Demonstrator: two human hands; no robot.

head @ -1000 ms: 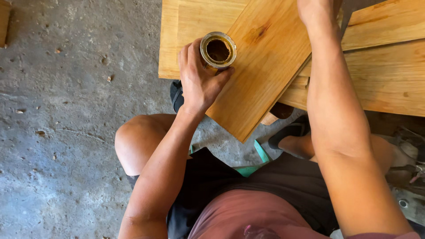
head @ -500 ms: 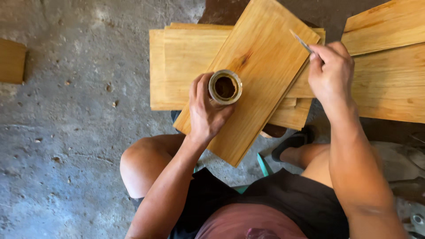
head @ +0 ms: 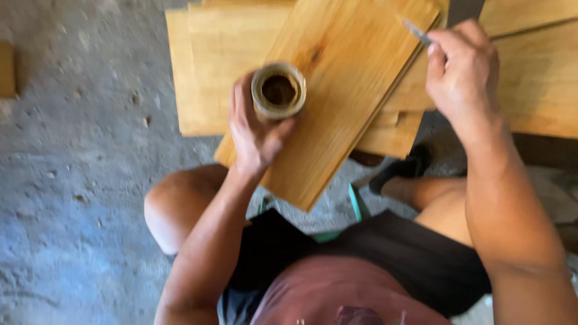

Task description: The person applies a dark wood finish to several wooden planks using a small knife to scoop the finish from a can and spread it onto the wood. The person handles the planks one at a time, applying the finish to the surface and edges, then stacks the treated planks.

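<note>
My left hand (head: pixel 256 129) grips a small round can (head: pixel 278 90) of dark brown liquid, held over a tilted, honey-coloured wooden plank (head: pixel 343 90). My right hand (head: pixel 460 75) pinches the thin grey handle of a tool (head: pixel 416 30) at the plank's right edge; its working end is out of view. The plank rests on a stack of similar planks (head: pixel 214 72). I am seated low with bare knees spread.
More varnished planks (head: pixel 536 66) lie at the right. The floor (head: pixel 78 180) is rough grey concrete. A small wooden piece (head: pixel 7 69) lies at the far left. A green-edged sandal (head: pixel 358 201) sits between my legs.
The view has moved closer and shifted. My right hand came down into view along the plank's right edge with the thin tool. The can stays in my left hand.
</note>
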